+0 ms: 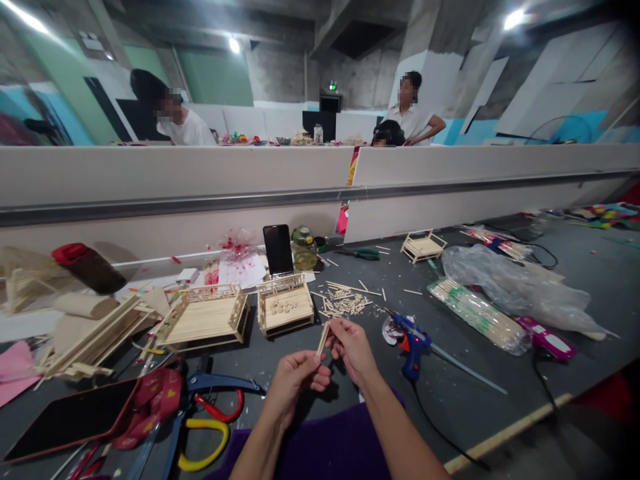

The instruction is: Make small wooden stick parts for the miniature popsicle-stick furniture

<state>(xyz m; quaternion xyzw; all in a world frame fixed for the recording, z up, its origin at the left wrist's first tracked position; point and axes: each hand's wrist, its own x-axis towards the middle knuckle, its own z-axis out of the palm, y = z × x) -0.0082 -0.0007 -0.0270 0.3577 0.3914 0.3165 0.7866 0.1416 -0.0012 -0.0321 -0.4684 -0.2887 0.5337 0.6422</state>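
Note:
Between my hands is a small, pale wooden stick piece [323, 339], slanting upward; whether it is one stick or a few joined cannot be made out. My left hand [301, 372] pinches its lower end. At the upper end, the fingers of my right hand [349, 343] are closed on it. Just beyond lies a pile of short cut sticks [345, 303]. A small stick-built bed frame [286, 305] with little round pieces on it stands to the left, beside a larger one [205, 319]. A blue glue gun [413, 343] rests to the right of my right hand.
Scissors with a yellow handle [204, 443], a blue-handled cutter [225, 382] and a tablet [75, 417] lie at left. A phone [278, 248] stands at the back by a green-lidded jar [304, 248]. Bagged sticks [477, 313] lie right. People are behind the partition [175, 170].

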